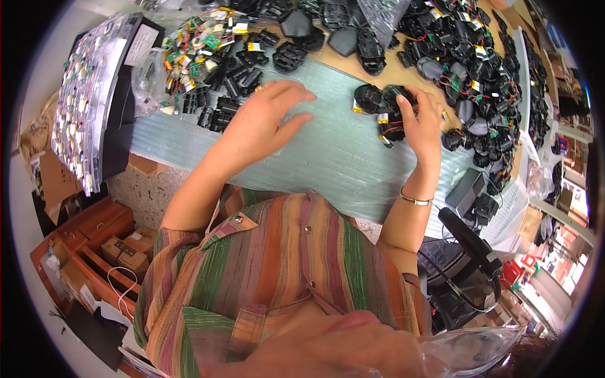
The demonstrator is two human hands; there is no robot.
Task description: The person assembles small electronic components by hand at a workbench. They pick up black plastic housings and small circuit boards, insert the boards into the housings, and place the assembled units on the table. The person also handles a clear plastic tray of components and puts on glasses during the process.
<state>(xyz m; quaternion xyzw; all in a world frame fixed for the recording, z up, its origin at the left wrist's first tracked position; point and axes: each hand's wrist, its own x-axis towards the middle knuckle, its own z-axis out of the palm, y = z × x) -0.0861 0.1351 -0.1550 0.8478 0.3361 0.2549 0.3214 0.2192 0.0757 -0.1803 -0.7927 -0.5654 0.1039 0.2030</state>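
My left hand (275, 114) hovers over the foam-covered table (302, 154) with its fingers apart and nothing in them. Beside it lie loose black plastic pieces (220, 113). My right hand (423, 120) is closed round a rounded black plastic housing (396, 94), thumb on one side and fingers on the other. Two similar housings touch or lie close to it: one black housing (367, 97) to its left, and another black housing (392, 129) just nearer to me. Small silver-and-yellow battery pouches (382, 118) show at their edges. The fingertips partly hide the held housing.
A heap of black housings with red wires (476, 82) fills the right side. Green circuit boards with batteries (198, 53) are piled at the far left, next to a black tray stack (123, 94). A grey box-shaped device (465, 191) sits near the right edge; a black chair armrest (466, 236) stands nearer.
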